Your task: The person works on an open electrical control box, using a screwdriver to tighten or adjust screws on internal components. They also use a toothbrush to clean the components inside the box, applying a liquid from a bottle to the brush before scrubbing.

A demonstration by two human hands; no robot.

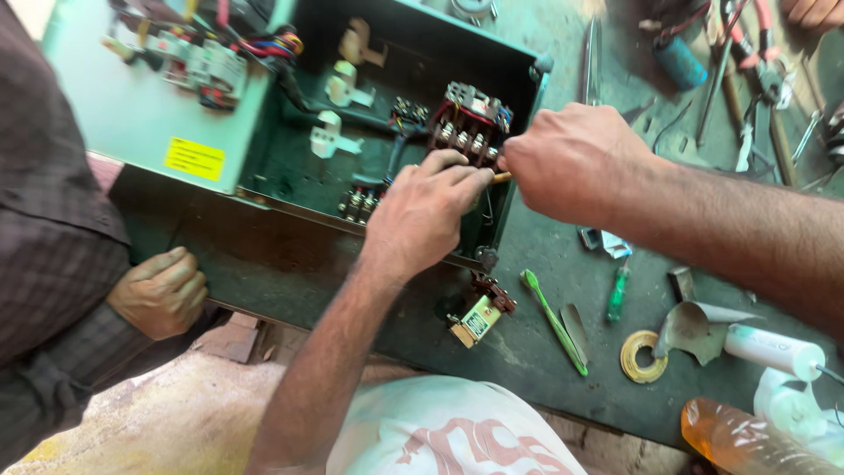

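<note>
Green-painted sheet metal forms the open electrical box (264, 132) filling the upper left and centre of the frame, its lid swung back at upper left with wired parts on it. At centre, the left hand (422, 215) has its fingers curled nearly closed, tips pinched together at the box's right edge against the red-and-black terminal block (470, 123). Meeting it from the right, the right hand (571, 163) is fisted tight around a tool whose orange-brown tip (501, 177) just shows between the two hands; the rest of the tool is hidden. The block looks rigid but brittle, its plastic and small screws liable to crack or slip, so it is best steadied by its body, not its wires. One more person's hand (160, 292) rests closed on the box's lower left rim. On the dark bench (536, 264) I count one green toothbrush (554, 321), one small green screwdriver (618, 293), one roll of yellow tape (642, 356), one loose coil unit (479, 315) and one orange bottle (747, 440) at lower right. Three white clips (338, 88) sit inside the box.
</note>
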